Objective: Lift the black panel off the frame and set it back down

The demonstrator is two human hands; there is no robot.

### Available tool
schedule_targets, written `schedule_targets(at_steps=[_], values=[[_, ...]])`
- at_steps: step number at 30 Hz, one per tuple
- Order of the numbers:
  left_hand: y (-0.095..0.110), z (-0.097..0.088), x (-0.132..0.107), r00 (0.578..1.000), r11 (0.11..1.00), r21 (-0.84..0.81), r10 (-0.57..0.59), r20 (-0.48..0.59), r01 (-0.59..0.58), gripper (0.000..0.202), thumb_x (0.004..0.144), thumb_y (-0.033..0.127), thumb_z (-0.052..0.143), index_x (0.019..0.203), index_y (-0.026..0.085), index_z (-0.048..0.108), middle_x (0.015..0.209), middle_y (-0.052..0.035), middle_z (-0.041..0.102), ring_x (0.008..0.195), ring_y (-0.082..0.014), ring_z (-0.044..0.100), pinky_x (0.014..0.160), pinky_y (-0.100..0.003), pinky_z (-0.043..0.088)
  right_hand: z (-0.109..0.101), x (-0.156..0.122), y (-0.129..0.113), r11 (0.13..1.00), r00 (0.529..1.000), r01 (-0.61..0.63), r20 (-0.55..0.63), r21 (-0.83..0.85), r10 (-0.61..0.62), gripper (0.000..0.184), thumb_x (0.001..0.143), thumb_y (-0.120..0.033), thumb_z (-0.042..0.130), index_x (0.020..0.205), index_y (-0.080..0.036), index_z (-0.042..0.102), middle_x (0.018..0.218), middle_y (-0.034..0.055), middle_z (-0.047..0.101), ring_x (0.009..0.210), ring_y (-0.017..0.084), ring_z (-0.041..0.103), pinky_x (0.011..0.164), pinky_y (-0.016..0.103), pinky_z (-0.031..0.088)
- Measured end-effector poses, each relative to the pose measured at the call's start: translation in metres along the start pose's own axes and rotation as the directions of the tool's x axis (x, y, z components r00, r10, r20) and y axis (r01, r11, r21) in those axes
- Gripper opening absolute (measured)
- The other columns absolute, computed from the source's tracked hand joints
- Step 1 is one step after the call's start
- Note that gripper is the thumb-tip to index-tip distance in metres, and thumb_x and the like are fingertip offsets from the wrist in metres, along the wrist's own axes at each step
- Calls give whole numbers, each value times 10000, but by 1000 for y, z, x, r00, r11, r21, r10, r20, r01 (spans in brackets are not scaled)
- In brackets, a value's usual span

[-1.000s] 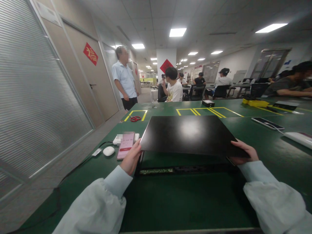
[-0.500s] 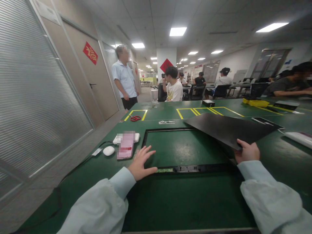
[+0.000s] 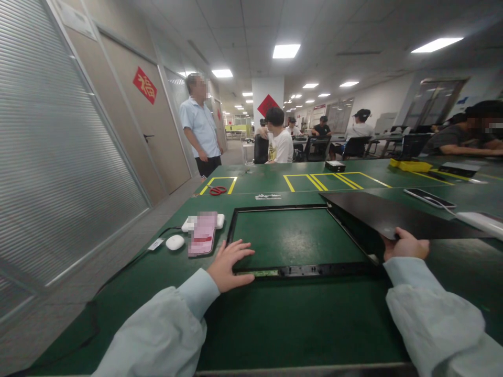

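A black rectangular frame (image 3: pixel 314 269) lies flat on the green table, with a strip of green circuit board showing along its near side. My left hand (image 3: pixel 231 266) is over the frame's near left corner, fingers spread and holding nothing; whether it touches the frame I cannot tell. In my right hand (image 3: pixel 406 245) is the near left edge of a thin black panel (image 3: pixel 389 212), gripped between thumb and fingers. The panel is tilted, beside and partly above the frame's right side. My right fingers under the panel are hidden.
Left of the frame lie a pink phone (image 3: pixel 203 235), a white earbud case (image 3: pixel 175 242) and a cable. Red-handled scissors (image 3: pixel 217 190) and small white pieces (image 3: pixel 268 197) lie farther back. Another phone (image 3: pixel 429 198) sits right, behind the panel. Several people are beyond the table.
The black panel has moved right and lower in my right hand, uncovering the frame's far right corner and right side. My left hand has barely moved.
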State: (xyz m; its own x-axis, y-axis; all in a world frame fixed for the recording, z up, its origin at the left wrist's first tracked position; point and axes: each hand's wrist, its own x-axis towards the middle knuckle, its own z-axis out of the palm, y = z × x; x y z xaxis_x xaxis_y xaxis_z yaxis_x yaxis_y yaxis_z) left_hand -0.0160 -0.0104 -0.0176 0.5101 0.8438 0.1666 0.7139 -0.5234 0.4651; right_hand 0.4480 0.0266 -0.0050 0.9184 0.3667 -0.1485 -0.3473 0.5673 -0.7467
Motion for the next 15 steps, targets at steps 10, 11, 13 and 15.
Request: schedule_targets(at_steps=[10,11,13,15], values=[[-4,3,0,999,999,50,12,47,-14,692,708,552,748,1327,271,617,1443,-126,568,1414,-396,390,1176,-674,46,2,2,-5,981,983,-175,-74,-82,170,534,521,95,576,894,-240,392,1075,-49,571,945,134,612,679,278,602],[-3,2,0,999,999,51,13,48,-16,684,714,550,744,1327,273,616,1443,-125,569,1413,-391,392,1177,-670,49,1,4,-4,980,982,-180,-67,-85,175,536,520,99,572,896,-239,392,1075,-47,568,960,140,611,691,290,604],[-1,1,0,999,998,55,16,48,-19,669,729,547,733,1329,276,612,1444,-124,568,1413,-380,397,1180,-660,59,1,6,-3,976,980,-196,-58,-92,192,531,526,98,564,899,-239,393,1067,-43,564,981,151,611,704,313,606],[0,0,-1,998,998,61,14,53,-17,666,732,543,732,1328,273,612,1442,-126,570,1409,-375,403,1178,-659,71,0,8,-1,972,976,-213,-60,-93,208,526,527,95,562,900,-237,393,1072,-35,563,999,164,612,720,344,608]])
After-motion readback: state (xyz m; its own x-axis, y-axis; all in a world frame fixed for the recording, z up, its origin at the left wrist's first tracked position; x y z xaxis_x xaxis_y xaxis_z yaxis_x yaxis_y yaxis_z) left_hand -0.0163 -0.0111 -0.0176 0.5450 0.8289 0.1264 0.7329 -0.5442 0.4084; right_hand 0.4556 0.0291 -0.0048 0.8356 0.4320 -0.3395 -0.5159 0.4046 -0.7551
